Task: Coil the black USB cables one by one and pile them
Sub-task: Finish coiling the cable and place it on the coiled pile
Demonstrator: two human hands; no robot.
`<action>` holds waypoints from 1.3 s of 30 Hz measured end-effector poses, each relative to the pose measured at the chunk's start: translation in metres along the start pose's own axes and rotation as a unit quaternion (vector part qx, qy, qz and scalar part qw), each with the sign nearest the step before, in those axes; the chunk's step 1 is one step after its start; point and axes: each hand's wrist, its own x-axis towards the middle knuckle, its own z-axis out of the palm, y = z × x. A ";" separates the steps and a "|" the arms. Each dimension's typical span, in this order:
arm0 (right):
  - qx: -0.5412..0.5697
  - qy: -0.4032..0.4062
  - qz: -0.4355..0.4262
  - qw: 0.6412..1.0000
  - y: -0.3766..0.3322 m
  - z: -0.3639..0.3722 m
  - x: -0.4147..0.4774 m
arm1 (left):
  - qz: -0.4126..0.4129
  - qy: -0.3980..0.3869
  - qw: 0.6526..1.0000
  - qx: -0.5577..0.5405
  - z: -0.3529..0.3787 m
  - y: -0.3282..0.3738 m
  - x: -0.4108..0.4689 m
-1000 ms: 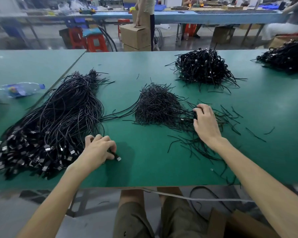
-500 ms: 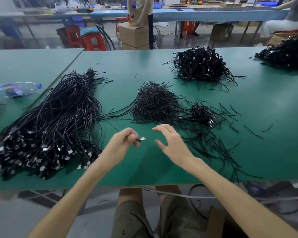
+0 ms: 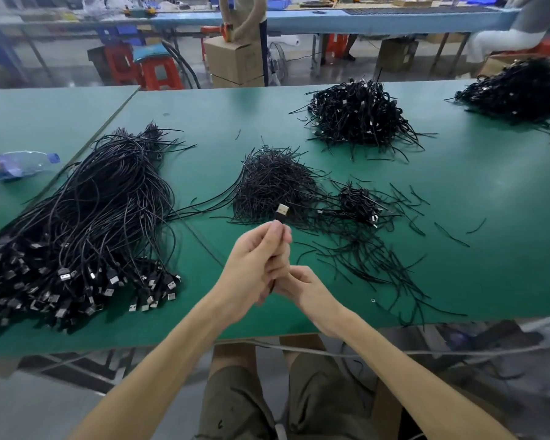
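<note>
Green table (image 3: 458,265) beneath, left hand (image 3: 254,262) pinches a USB cable (image 3: 281,212) plug-up (ready for coiling, I judge); right hand (image 3: 304,285) grips it nearer.

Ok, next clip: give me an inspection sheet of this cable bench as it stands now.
Surface: green table, largely taken up by black heaps.
Job's things: uncoiled cable heap at left, plugs toward the near edge; held cable, plug up; small coiled pile right of centre; larger coiled pile far centre; far-right pile.
Clutter: thin-strand heap at centre; scattered strands to its right; plastic bottle lying far left.
Grippers: left hand grips the held cable below its plug; right hand pinches it just beneath, partly hidden.
Cables: grey cord slung under the near edge.
Surroundings: cardboard boxes, red stools, blue benches, standing person, seated person.
</note>
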 end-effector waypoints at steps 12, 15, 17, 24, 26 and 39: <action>-0.272 0.082 -0.032 0.958 -0.006 -0.033 -0.007 | -0.014 -0.045 0.997 0.067 -0.033 0.021 -0.017; -0.275 0.089 -0.041 0.957 -0.015 -0.039 -0.002 | -0.009 -0.009 0.990 0.137 -0.025 0.018 -0.023; -0.284 0.081 -0.041 0.954 -0.017 -0.040 -0.001 | -0.032 -0.017 0.992 0.120 -0.022 0.022 -0.026; -0.383 0.014 0.071 0.921 -0.021 -0.041 0.000 | -0.041 -0.209 0.942 0.261 -0.007 0.037 -0.036; -0.386 -0.006 0.083 0.919 -0.021 -0.040 -0.002 | -0.050 -0.226 0.937 0.260 -0.002 0.039 -0.040; -0.406 -0.018 0.045 0.913 -0.024 -0.042 0.001 | -0.070 -0.286 0.869 0.399 0.002 0.038 -0.047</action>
